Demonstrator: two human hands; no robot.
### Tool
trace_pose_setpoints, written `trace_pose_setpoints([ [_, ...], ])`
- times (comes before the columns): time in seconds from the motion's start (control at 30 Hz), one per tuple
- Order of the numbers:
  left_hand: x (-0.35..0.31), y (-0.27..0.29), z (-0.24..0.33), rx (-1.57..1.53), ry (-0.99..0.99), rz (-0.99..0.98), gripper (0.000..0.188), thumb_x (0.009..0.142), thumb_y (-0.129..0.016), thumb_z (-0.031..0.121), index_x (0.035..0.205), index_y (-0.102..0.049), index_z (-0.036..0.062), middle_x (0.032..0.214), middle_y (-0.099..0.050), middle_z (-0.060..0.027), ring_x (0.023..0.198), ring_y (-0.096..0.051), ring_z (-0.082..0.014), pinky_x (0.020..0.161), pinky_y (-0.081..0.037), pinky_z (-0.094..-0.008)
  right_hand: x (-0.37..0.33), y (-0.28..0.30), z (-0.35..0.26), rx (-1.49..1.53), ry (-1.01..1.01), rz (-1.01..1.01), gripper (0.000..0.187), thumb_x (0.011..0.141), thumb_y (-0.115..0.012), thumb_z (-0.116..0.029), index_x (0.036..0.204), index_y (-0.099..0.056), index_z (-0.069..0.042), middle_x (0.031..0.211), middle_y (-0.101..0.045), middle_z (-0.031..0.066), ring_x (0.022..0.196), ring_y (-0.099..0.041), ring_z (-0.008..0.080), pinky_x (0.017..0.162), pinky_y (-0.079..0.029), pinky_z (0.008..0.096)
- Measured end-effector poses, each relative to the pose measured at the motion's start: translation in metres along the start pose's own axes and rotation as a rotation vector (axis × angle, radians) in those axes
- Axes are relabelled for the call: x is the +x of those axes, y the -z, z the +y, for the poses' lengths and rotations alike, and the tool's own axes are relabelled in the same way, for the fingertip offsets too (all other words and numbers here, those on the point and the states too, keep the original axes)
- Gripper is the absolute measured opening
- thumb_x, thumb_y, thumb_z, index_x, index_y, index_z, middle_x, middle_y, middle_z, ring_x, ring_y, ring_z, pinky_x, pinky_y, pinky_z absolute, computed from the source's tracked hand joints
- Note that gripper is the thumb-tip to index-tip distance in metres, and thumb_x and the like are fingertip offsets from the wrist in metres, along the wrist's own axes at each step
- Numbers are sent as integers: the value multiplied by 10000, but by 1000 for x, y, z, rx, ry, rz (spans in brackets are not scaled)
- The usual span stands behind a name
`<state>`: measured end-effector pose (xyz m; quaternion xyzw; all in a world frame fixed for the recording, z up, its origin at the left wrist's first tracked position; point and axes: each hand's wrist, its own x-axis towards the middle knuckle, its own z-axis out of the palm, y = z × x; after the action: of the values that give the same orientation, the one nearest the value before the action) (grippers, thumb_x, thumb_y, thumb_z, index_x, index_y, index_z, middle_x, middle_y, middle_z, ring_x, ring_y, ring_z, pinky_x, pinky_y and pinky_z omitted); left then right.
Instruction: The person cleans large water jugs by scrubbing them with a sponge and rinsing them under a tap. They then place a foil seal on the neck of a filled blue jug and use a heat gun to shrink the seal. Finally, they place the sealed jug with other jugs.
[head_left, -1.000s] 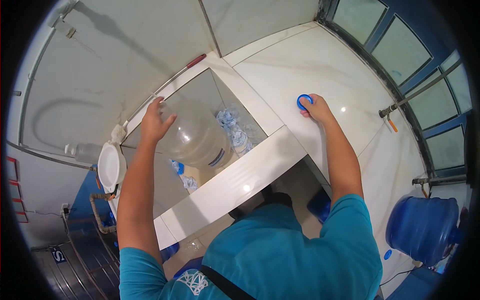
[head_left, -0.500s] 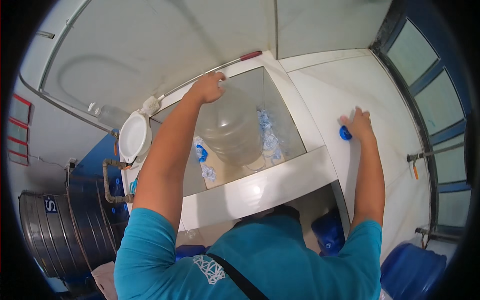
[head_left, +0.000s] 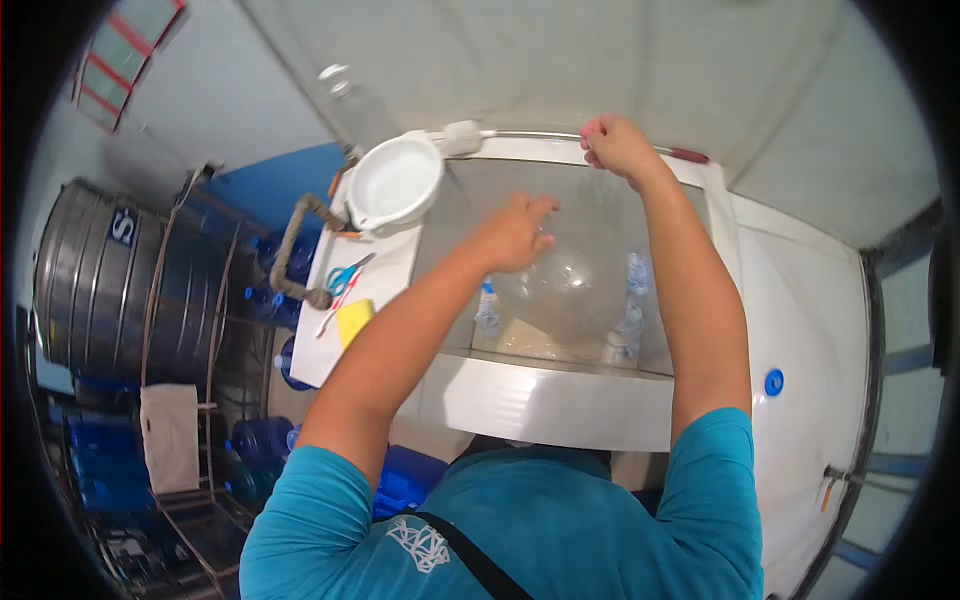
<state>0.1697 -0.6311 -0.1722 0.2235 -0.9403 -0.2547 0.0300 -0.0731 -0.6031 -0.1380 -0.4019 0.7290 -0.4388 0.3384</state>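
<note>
- Inside sunken basin [head_left: 465,195]: clear jug [head_left: 575,295]; on surface [head_left: 805,300], right: blue cap [head_left: 774,382].
- By its left side: left hand [head_left: 515,236], fingers spread, contact unclear.
- Near brush rod [head_left: 540,134]: right hand [head_left: 622,150], curled, cannot tell if grasping.

Smooth, glossy plastic jug [head_left: 572,285], glossy ledge [head_left: 540,405], shiny metal tank [head_left: 115,285]

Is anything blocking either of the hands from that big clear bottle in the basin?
Nothing visible: the left hand overlaps the bottle in view, contact unclear; the right hand is by the basin's far rim.
</note>
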Motion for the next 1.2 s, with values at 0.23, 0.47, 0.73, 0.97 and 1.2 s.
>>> trace_pose_setpoints([
  [0.23, -88, -5, -39, -19, 382, -57, 568, 915, -597, 433, 1340, -460, 82, 1370, -457, -284, 1067, -615, -410, 901, -480, -514, 16, -248, -72, -562, 638, -223, 189, 838, -598, -151, 963, -676, -34, 903, -691, 203, 816, -667, 364, 740, -519, 446],
  [0.47, -132, -110, -106, -374, -83, 644, 765, 899, -579, 381, 1469, -261, -19, 1336, -470, -266, 1152, -545, -390, 990, -416, -492, -86, -412, -85, -911, 1093, -1144, 334, 801, -686, -176, 1132, -651, -148, 1232, -592, 134, 1146, -581, 310, 886, -496, 418],
  [0.73, -138, -67, -84, -288, 231, 129, 916, 902, -576, 363, 1545, -50, -24, 1312, -426, -285, 1124, -514, -388, 991, -406, -507, -104, -406, -68, -1011, 1373, -1050, 387, 761, -719, -156, 1123, -607, -78, 1209, -545, 113, 1222, -486, 302, 953, -458, 423],
  [0.97, -138, -57, -76, -82, 243, 421, 696, 885, -650, 326, 1298, -362, -155, 1207, -468, -266, 1071, -538, -400, 818, -525, -445, -17, -341, -131, -666, 713, -453, 572, 771, -673, -257, 1259, -494, -18, 1117, -602, 220, 1153, -538, 397, 926, -489, 488],
  [1.2, -135, -50, -78, -101, 368, 206, 690, 915, -615, 369, 1323, -365, -127, 1123, -522, -251, 969, -602, -411, 823, -524, -450, 72, -342, -84, -1114, 466, -240, 581, 894, -551, -323, 1449, -429, -197, 1256, -567, 193, 1172, -542, 392, 958, -476, 510],
])
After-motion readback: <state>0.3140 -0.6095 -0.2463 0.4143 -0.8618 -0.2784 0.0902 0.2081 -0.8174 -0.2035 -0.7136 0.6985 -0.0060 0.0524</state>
